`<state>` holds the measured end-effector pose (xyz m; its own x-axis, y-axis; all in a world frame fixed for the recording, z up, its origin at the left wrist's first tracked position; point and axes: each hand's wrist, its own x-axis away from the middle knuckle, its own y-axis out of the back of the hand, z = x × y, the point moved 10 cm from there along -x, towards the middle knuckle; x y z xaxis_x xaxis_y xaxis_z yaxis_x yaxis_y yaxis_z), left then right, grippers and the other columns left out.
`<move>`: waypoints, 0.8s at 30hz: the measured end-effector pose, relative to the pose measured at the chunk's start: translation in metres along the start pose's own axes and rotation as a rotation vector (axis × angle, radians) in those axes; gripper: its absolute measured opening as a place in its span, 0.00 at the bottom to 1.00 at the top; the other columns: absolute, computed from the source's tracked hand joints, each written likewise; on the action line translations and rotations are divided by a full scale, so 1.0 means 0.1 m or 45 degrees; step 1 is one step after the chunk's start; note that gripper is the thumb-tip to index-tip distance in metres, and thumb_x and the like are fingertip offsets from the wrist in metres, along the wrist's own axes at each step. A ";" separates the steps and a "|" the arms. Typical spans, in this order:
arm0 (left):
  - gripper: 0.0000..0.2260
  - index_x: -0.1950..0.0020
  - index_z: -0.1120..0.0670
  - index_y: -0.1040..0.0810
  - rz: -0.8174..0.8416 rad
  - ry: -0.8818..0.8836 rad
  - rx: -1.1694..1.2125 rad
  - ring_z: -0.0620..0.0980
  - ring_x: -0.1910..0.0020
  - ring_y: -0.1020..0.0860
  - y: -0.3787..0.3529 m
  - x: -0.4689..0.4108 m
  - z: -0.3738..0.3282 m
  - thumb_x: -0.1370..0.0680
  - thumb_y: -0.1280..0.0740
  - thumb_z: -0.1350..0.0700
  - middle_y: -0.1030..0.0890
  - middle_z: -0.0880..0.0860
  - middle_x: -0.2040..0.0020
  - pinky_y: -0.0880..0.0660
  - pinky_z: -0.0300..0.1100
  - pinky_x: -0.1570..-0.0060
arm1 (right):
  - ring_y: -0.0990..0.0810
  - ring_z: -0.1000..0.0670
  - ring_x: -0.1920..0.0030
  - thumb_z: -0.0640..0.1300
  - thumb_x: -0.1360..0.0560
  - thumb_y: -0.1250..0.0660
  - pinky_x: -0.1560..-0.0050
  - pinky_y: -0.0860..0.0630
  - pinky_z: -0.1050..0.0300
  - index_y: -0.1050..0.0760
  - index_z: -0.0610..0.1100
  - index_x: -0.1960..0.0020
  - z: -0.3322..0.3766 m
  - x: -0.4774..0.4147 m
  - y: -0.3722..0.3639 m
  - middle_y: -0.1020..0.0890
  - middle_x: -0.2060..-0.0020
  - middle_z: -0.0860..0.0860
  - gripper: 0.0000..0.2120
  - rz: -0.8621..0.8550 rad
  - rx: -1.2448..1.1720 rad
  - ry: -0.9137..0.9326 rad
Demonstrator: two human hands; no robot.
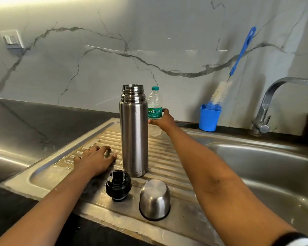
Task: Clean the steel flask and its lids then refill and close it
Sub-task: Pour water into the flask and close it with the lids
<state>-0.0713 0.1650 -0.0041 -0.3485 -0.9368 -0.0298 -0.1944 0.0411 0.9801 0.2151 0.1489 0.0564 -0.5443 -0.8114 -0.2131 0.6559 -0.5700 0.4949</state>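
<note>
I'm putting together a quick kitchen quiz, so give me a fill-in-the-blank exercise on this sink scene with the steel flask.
The tall steel flask stands upright on the ribbed steel draining board with ____ lid on it.
The right hand grips the clear plastic water bottle, whose teal cap is still ____.
The white-bristled bottle brush with a blue handle stands in a ____ plastic cup.
Missing words: no; on; blue.

Flask upright, open; stopper maybe tilted; cup inverted.
</note>
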 end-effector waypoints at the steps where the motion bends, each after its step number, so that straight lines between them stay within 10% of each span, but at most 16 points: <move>1: 0.23 0.28 0.40 0.38 0.002 -0.004 -0.006 0.55 0.26 0.43 0.00 0.00 0.00 0.22 0.47 0.35 0.40 0.50 0.25 0.44 0.56 0.32 | 0.29 0.42 0.34 0.49 0.33 0.23 0.38 0.30 0.51 0.44 0.41 0.27 0.00 0.01 0.01 0.29 0.33 0.43 0.43 0.002 0.001 -0.017; 4: 0.24 0.28 0.41 0.38 -0.003 -0.012 0.005 0.56 0.27 0.42 0.02 0.02 -0.02 0.22 0.46 0.36 0.40 0.51 0.25 0.43 0.57 0.32 | 0.34 0.41 0.30 0.49 0.31 0.25 0.34 0.33 0.48 0.48 0.41 0.25 0.07 0.15 0.20 0.35 0.30 0.41 0.45 -0.049 0.037 -0.043; 9: 0.26 0.27 0.44 0.38 -0.083 -0.013 0.062 0.57 0.28 0.38 0.17 0.16 0.03 0.23 0.42 0.37 0.37 0.53 0.26 0.40 0.60 0.34 | 0.23 0.50 0.48 0.46 0.24 0.34 0.47 0.26 0.57 0.31 0.44 0.37 0.49 0.99 0.72 0.22 0.42 0.46 0.17 -0.185 -0.055 0.088; 13: 0.25 0.28 0.46 0.35 -0.269 -0.029 0.078 0.57 0.30 0.35 0.44 0.45 0.04 0.22 0.41 0.38 0.33 0.54 0.29 0.38 0.59 0.35 | 0.21 0.52 0.54 0.44 0.23 0.35 0.47 0.23 0.53 0.23 0.44 0.48 0.89 1.93 0.46 0.19 0.54 0.49 0.06 0.245 0.159 0.308; 20: 0.20 0.30 0.47 0.31 -0.486 -0.063 -0.038 0.55 0.33 0.33 0.57 1.07 0.29 0.21 0.40 0.43 0.29 0.52 0.32 0.34 0.55 0.40 | 0.24 0.45 0.42 0.60 0.30 0.30 0.43 0.27 0.50 0.33 0.45 0.32 0.90 2.63 -0.39 0.23 0.40 0.47 0.33 0.572 0.878 0.411; 24: 0.17 0.33 0.46 0.29 -0.509 -0.080 0.065 0.54 0.34 0.31 0.59 1.22 0.31 0.22 0.37 0.46 0.27 0.51 0.34 0.34 0.54 0.39 | 0.25 0.45 0.42 0.61 0.33 0.28 0.39 0.35 0.46 0.31 0.47 0.38 0.90 2.64 -0.52 0.21 0.43 0.49 0.31 0.438 0.946 0.413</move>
<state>-0.1541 0.0644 0.0442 -0.2915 -0.8592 -0.4204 -0.3708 -0.3036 0.8777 -0.0095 -0.0243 0.0499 -0.1296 -0.9837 -0.1243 0.1848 -0.1471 0.9717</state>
